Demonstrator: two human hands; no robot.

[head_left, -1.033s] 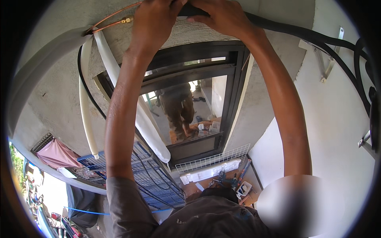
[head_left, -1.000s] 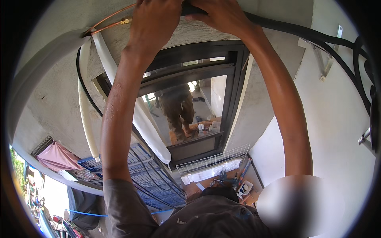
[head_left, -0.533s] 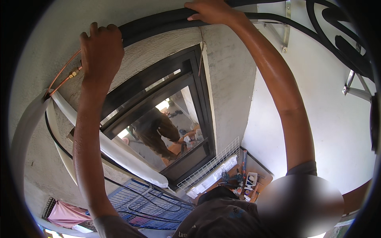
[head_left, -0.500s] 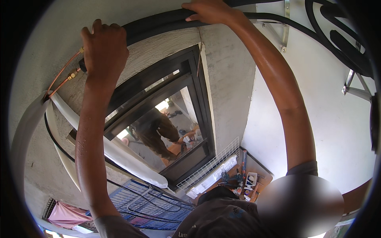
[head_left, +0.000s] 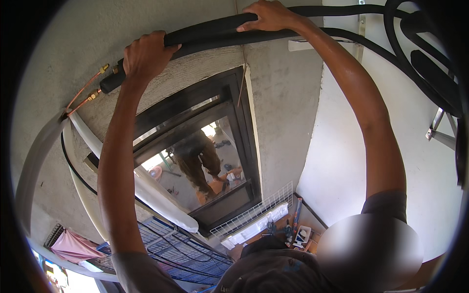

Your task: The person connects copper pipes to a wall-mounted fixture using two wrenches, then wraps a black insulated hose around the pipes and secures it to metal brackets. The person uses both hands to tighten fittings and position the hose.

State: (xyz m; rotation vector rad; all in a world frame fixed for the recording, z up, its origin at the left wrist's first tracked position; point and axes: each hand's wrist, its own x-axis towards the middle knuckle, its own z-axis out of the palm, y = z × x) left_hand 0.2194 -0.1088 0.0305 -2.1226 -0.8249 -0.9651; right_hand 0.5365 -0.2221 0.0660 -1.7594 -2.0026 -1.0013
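Note:
Two black foam-insulated pipes (head_left: 210, 32) run side by side along the wall above the window. My left hand (head_left: 145, 56) is wrapped around them near their left end, its thumb lying along the foam. Farther right, my right hand (head_left: 271, 15) grips the same pipes from above, with thumb and fingers on either side. Past my left hand, the foam end shows beside a brass flare fitting (head_left: 93, 95) on a thin copper tube. A second brass fitting (head_left: 103, 69) sits on another copper tube just above it. My arms hide parts of the wall and window.
Below the pipes is a dark-framed window (head_left: 249, 141) with reflections. White wrapped tubing (head_left: 166, 207) and a black cable hang at left. Lower down are a blue wire rack (head_left: 181, 249), a pink cloth (head_left: 75, 244) and tools on a brown surface. A metal bracket (head_left: 439, 128) is at right.
My left hand has shifted right along the pipes, uncovering more of the foam end near the fittings. The right hand keeps its grip. The whole view has shifted slightly.

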